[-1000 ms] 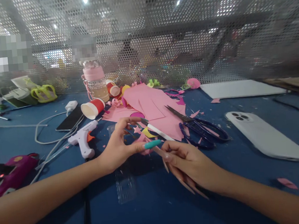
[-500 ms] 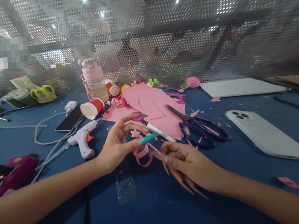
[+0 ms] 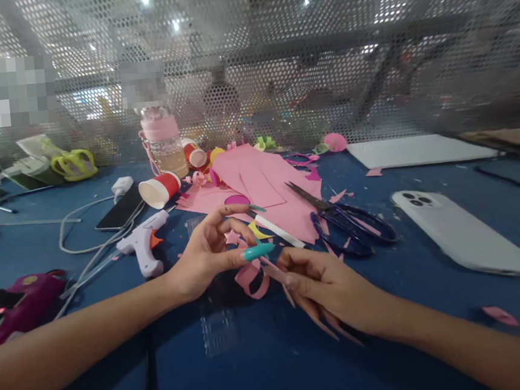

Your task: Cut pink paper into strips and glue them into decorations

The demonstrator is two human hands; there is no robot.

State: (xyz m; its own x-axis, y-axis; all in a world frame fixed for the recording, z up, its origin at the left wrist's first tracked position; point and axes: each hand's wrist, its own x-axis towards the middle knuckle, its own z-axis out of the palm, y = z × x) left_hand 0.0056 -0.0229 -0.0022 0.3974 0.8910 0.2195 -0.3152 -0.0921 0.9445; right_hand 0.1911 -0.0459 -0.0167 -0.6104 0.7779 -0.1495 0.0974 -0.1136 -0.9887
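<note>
A curled pink paper strip hangs in loops between my two hands, above the blue table. My left hand pinches it near its upper part, thumb against a bent finger, while the index finger stretches out above. The teal thumbnail partly covers the pinch. My right hand has thumb and fingers closed on the strip's other end, its remaining long-nailed fingers pointing down. Just behind the hands lie pink paper sheets, a white stick-like piece and a yellow crescent-shaped scrap. Blue-handled scissors rest partly on the sheets.
To the left are a white glue gun, a dark phone with a cable, a red paper cup and a bottle. A white phone lies right. Perforated metal mesh stands behind.
The left thumb and bent finger have come closer together on the strip, and the index finger has shifted slightly. The strip's loop hangs a little lower; my right hand has barely moved.
</note>
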